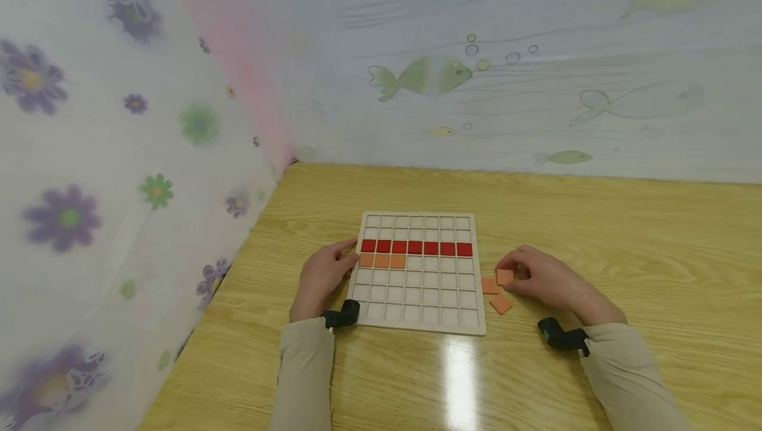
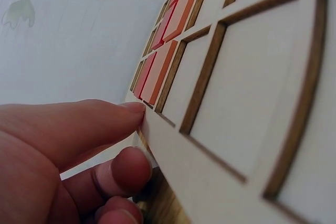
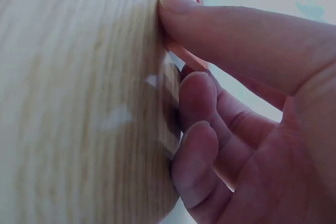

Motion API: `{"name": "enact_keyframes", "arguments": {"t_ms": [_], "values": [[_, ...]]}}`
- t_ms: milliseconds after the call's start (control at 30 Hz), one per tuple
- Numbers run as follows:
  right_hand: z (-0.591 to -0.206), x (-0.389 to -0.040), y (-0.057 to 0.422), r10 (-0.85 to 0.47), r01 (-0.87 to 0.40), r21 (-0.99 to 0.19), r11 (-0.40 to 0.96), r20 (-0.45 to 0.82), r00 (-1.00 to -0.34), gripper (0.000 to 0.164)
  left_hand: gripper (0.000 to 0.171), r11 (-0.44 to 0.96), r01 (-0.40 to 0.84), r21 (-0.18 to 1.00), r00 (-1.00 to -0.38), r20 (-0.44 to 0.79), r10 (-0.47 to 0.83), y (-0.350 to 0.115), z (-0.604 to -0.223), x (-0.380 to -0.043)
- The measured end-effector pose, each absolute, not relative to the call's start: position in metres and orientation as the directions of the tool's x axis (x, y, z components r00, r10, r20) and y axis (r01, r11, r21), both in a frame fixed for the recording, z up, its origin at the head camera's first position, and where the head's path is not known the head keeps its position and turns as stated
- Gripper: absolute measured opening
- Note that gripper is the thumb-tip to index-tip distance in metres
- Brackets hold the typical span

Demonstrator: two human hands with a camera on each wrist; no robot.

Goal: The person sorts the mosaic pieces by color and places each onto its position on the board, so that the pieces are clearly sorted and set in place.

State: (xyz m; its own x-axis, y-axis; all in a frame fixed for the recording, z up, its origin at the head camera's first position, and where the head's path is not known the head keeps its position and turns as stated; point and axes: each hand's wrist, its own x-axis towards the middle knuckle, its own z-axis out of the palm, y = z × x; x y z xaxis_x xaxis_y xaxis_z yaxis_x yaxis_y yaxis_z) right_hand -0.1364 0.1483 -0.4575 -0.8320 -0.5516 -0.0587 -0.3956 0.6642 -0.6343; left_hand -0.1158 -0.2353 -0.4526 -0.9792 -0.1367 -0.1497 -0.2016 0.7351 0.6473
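A pale wooden grid board (image 1: 417, 330) lies on the table, with a full row of red square tiles (image 1: 415, 247) across it. Below them, three orange tiles (image 1: 382, 260) fill the left end of the following row. My left hand (image 1: 321, 275) holds the board's left edge; in the left wrist view the thumb (image 2: 128, 113) rests on the rim and the other fingers curl beside it. Right of the board, my right hand (image 1: 544, 279) pinches an orange tile (image 1: 505, 277) between thumb and fingertips. In the right wrist view the thumb partly hides that tile (image 3: 185, 56).
Two more loose orange tiles, one against the board's right side (image 1: 490, 285) and one turned cornerwise (image 1: 501, 304), lie by the right hand. The wood-grain table (image 1: 655, 239) meets a fish-patterned wall (image 1: 524, 120) behind and a flowered wall (image 1: 107, 153) at left. Black wrist mounts sit on both sleeves.
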Motion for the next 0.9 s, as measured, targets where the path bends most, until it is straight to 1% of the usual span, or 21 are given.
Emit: {"name": "enact_keyframes", "arguments": {"t_ms": [233,433,633,900], "values": [[-0.4605,-0.1372,0.1482,-0.541,-0.408,-0.623,0.667,-0.029,-0.840,0.026,0.037,0.742,-0.201,0.639,-0.979,-0.155,-0.132,-0.2358,-0.4545,-0.1175],[-0.4633,-0.1380,0.1493,-0.539,-0.410,-0.630,0.659,-0.017,-0.842,0.029,0.037,0.718,-0.199,0.666,-0.980,-0.154,-0.129,-0.2359,-0.4545,-0.1171],[-0.4650,-0.1397,0.1484,-0.517,-0.387,-0.626,0.677,-0.029,-0.856,0.032,0.038,0.716,-0.196,0.670,-0.980,-0.152,-0.126,-0.2369,-0.4545,-0.1158],[-0.4619,-0.1391,0.1465,-0.476,-0.357,-0.644,0.676,-0.012,-0.879,0.036,0.038,0.737,-0.182,0.651,-0.983,-0.143,-0.117,-0.2372,-0.4550,-0.1164]]}}
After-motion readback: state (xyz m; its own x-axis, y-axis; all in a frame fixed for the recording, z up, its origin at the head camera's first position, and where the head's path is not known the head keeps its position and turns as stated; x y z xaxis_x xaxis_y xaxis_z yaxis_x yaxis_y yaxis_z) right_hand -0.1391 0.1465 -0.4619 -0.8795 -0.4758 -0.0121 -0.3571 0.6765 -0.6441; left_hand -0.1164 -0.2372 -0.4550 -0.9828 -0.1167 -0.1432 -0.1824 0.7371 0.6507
